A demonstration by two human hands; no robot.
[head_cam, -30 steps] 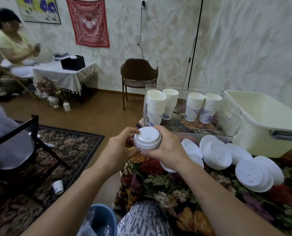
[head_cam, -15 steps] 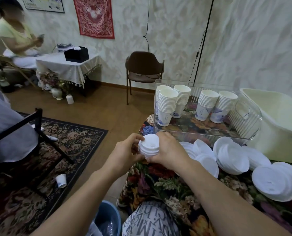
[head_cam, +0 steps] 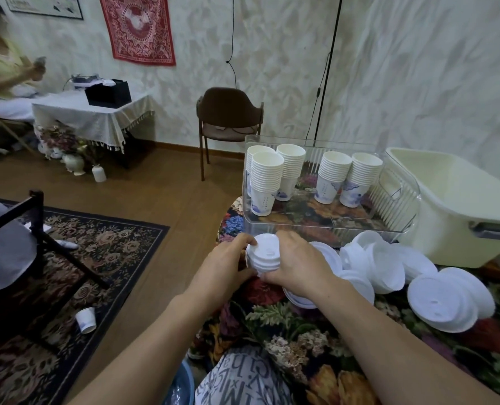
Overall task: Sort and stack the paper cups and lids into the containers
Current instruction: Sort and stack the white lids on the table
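A small stack of white lids (head_cam: 264,255) sits between my two hands at the table's near left edge. My left hand (head_cam: 222,266) grips its left side and my right hand (head_cam: 299,266) grips its right side. More white lids (head_cam: 386,266) lie loose and overlapping on the floral tablecloth to the right, with a larger pile of lids (head_cam: 443,301) further right. Behind them a clear plastic container (head_cam: 400,211) holds several stacks of paper cups (head_cam: 266,182). A cream tub (head_cam: 447,206) stands at the far right.
One paper cup (head_cam: 85,319) lies on the patterned rug at the left, near a dark folding chair (head_cam: 35,229). A brown chair (head_cam: 229,124) stands by the wall. A seated person (head_cam: 0,71) is at the far left. A blue bin (head_cam: 181,388) is below the table edge.
Both hands have carried the lid stack down and forward, closer to the table edge and the clear container. The view has shifted so the containers sit nearer the middle.
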